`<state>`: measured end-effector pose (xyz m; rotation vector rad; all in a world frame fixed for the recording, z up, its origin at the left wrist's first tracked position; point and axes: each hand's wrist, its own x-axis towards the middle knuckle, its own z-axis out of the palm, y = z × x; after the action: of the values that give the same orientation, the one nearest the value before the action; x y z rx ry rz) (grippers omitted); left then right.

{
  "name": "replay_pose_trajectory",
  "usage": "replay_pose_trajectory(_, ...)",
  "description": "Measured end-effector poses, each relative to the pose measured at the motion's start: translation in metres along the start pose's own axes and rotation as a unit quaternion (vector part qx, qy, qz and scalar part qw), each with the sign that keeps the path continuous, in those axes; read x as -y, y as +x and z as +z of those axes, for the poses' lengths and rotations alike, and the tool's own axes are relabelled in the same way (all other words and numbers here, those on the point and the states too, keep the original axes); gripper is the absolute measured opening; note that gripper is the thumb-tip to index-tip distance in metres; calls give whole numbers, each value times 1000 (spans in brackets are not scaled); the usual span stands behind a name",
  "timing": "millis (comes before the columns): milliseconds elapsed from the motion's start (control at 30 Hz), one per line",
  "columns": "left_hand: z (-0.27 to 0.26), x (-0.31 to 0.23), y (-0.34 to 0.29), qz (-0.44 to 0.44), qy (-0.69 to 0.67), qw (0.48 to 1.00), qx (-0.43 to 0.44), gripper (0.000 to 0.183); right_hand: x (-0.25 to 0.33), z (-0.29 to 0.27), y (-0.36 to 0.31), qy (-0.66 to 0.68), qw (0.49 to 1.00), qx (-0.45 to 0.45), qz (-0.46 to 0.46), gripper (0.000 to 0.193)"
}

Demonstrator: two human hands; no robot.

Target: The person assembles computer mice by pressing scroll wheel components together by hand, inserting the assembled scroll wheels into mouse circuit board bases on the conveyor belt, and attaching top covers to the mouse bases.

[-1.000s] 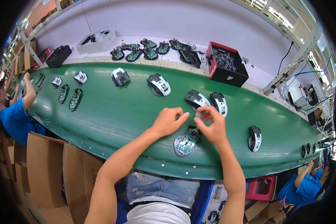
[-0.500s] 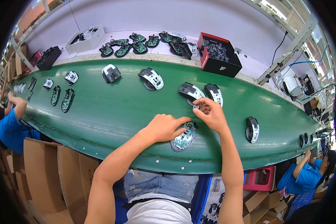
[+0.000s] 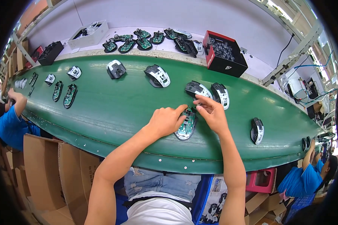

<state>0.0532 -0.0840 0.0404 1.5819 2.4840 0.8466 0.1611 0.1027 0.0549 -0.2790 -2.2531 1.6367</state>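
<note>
In front of me on the green belt lies a mouse base with a green circuit board (image 3: pixel 186 126), its far end pointing away from me. My left hand (image 3: pixel 165 120) grips it from the left, index finger at the far end and thumb on the near part of the board. Just right of the board's far end, my right hand (image 3: pixel 213 115) pinches a small grey scroll wheel (image 3: pixel 199 105), mostly hidden by the fingers. Two black-and-white mouse shells, one on the left (image 3: pixel 197 89) and one on the right (image 3: pixel 220 95), lie just beyond my right hand.
On the back ledge, a black-and-red box (image 3: pixel 226 67) holds many small grey wheels, beside several mouse bases with boards (image 3: pixel 144 43). More mouse shells (image 3: pixel 157 76) and boards (image 3: pixel 70 96) lie along the green belt (image 3: pixel 112 108). Blue-shirted people work at left (image 3: pixel 15 125) and right (image 3: pixel 302 176).
The mouse base and my left hand have moved away from me and slightly left. My right hand has brought the scroll wheel close to the board's far end.
</note>
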Motion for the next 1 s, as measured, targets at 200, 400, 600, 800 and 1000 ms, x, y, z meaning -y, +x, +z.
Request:
replay_pose_trajectory(200,3,-3,0,-32,14,999,6,45,-6,6,-3,7,1000,12,-10,32)
replay_pose_trajectory(400,5,-1,1,-12,3,1000,-11,46,1,11,-2,-52,997,-6,-51,27)
replay_pose_trajectory(600,4,-9,-4,-4,25,999,-21,45,7,5,-7,-145,988,20,-39,29)
replay_pose_trajectory(800,6,-7,-5,10,22,999,-44,47,21,11,-9,-220,973,11,-67,31)
replay_pose_trajectory(1000,10,-5,-5,-6,19,999,-37,48,21,20,-10,-229,971,17,-60,33)
